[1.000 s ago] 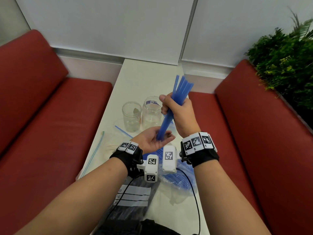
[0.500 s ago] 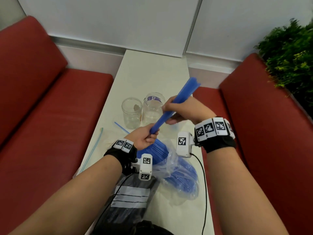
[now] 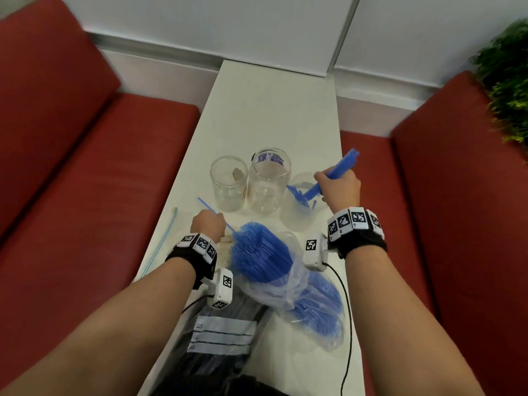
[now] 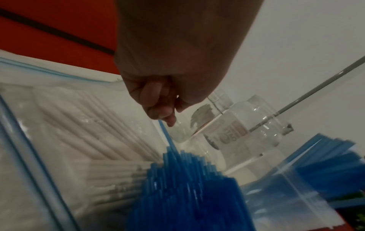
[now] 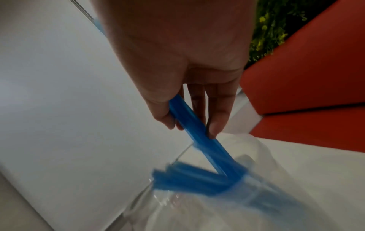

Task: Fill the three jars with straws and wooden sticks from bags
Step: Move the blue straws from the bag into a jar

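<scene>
Three clear jars stand mid-table: the left jar (image 3: 228,185) and the middle jar (image 3: 268,184) hold no straws, while the right jar (image 3: 297,217) has several blue straws in it. My right hand (image 3: 340,190) grips a bundle of blue straws (image 3: 343,165) slanting down, its lower end inside the right jar (image 5: 177,203). My left hand (image 3: 208,224) is curled in a fist beside the open bag of blue straws (image 3: 263,255), over a single loose straw (image 3: 204,204). Nothing shows plainly inside the fist (image 4: 158,101).
A zip bag of pale sticks (image 4: 79,140) lies under my left hand at the table's left edge. A dark bag with a white label (image 3: 223,332) lies nearest me. Red benches (image 3: 85,167) flank the narrow white table (image 3: 271,110); a plant (image 3: 508,81) stands at the right.
My right hand has carried the straw bundle right and down into the right jar. My left hand let go of the bundle's lower end and drew back left to the bags.
</scene>
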`<action>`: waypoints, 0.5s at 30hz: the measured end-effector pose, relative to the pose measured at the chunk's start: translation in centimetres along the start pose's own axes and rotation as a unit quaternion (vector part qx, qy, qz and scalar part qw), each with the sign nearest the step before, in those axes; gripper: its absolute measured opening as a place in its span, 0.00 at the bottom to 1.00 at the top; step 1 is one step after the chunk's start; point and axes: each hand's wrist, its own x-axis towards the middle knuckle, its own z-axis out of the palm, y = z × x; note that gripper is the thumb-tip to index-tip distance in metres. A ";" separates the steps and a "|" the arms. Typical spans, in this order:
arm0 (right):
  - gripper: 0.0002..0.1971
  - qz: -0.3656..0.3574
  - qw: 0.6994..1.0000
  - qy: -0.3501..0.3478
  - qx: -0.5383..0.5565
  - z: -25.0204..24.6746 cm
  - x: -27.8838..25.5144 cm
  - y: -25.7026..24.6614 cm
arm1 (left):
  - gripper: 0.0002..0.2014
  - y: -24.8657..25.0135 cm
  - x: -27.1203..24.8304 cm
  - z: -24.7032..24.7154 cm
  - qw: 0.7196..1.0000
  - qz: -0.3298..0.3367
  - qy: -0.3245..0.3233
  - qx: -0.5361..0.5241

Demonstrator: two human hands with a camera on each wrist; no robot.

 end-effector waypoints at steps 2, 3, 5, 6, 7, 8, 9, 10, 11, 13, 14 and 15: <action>0.10 0.005 1.000 -0.021 -0.017 1.0 0.0 1.4 | 0.22 -0.5 0.4 0.7 1.000 -0.008 -0.001 0.001; 0.10 0.010 0.999 -0.030 -0.024 1.4 -0.1 1.8 | 0.23 -0.6 0.6 0.9 1.000 -0.015 -0.004 -0.011; 0.10 0.014 0.999 -0.037 -0.033 1.8 -0.2 2.5 | 0.24 -0.8 1.0 1.4 0.998 -0.036 -0.023 -0.043; 0.10 0.018 0.999 -0.038 -0.033 1.9 -0.2 2.6 | 0.24 -0.8 1.1 1.5 0.996 -0.051 -0.033 -0.064; 0.10 0.023 0.998 -0.039 -0.031 2.0 -0.1 2.6 | 0.23 -0.7 1.4 1.7 0.993 -0.065 -0.041 -0.089; 0.10 0.031 0.998 -0.044 -0.028 2.0 -0.1 2.6 | 0.21 -0.7 1.5 1.8 0.988 -0.080 -0.050 -0.120; 0.11 0.038 0.997 -0.054 -0.027 1.9 0.0 2.5 | 0.18 -0.6 1.7 2.0 0.983 -0.093 -0.062 -0.147; 0.12 0.040 0.996 -0.068 -0.031 1.8 0.1 2.3 | 0.15 -0.5 1.8 2.1 0.978 -0.102 -0.075 -0.165; 0.13 0.036 0.996 -0.079 -0.036 1.7 0.2 2.2 | 0.11 -0.4 1.8 2.1 0.975 -0.108 -0.089 -0.175; 0.16 0.019 0.995 -0.085 -0.038 1.2 0.2 1.8 | 0.07 -0.1 1.7 2.3 0.973 -0.106 -0.102 -0.177; 0.22 0.012 0.996 -0.085 -0.036 0.9 0.1 1.6 | 0.07 0.0 1.5 2.3 0.975 -0.099 -0.098 -0.175; 0.28 0.005 0.996 -0.087 -0.033 0.6 0.0 1.5 | 0.08 0.1 1.2 2.2 0.976 -0.092 -0.091 -0.177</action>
